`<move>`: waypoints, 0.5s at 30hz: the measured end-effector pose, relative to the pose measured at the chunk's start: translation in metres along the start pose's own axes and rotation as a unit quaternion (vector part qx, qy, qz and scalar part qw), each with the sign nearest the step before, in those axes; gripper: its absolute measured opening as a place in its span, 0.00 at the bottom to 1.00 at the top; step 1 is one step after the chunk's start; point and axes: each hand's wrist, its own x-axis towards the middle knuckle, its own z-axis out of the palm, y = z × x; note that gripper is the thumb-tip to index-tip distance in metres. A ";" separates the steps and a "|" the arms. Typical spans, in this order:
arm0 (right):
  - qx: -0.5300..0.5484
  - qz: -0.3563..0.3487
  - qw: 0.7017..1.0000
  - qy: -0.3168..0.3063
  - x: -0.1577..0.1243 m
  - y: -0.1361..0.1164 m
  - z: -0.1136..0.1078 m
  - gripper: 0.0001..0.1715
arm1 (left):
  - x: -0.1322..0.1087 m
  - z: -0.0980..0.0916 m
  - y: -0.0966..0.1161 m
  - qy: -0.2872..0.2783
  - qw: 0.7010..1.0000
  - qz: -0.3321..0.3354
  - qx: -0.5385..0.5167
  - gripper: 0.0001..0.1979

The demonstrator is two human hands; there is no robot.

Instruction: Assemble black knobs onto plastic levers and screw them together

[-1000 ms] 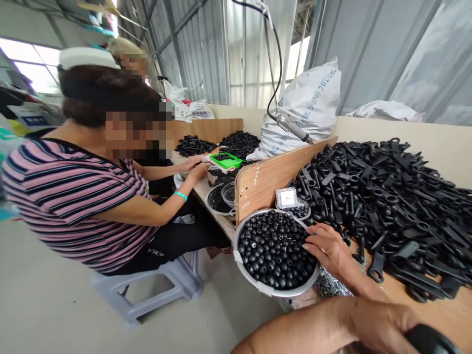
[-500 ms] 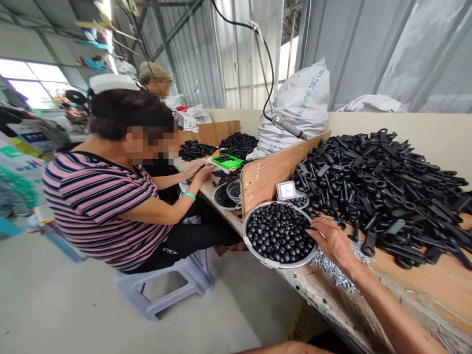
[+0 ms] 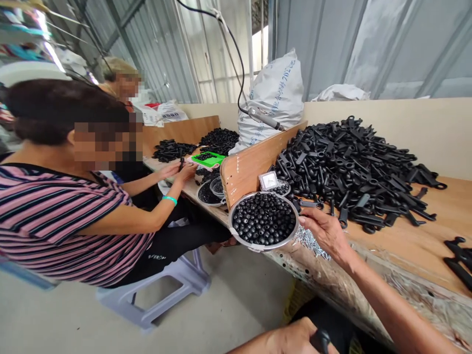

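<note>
My right hand (image 3: 324,233) is at the right rim of a metal bowl (image 3: 236,233) filled with round black beads (image 3: 263,216). Its thumb and forefinger are drawn together at the rim; whatever they may hold is too small to make out. Low in the view, my left hand (image 3: 295,338) is closed around a black plastic piece (image 3: 320,339) with a rounded end, cut off by the frame's lower edge. Small silver screws (image 3: 311,241) lie in a pile just beneath my right hand.
A large heap of black ring-ended plastic parts (image 3: 342,167) covers the table behind. A small clock (image 3: 268,181) stands by the bowl, beside a wooden divider (image 3: 239,179). To the left, a seated co-worker in a striped shirt (image 3: 66,221) handles a black part. A tool (image 3: 265,118) hangs overhead.
My view has swung right and down. My left hand has come into sight at the bottom with the black piece. My right hand has drawn slightly outward from over the beads to the rim.
</note>
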 end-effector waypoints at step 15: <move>0.225 0.166 0.957 0.078 -0.099 -0.005 -0.036 0.17 | -0.015 -0.001 0.003 0.115 0.989 -0.011 -0.090 0.17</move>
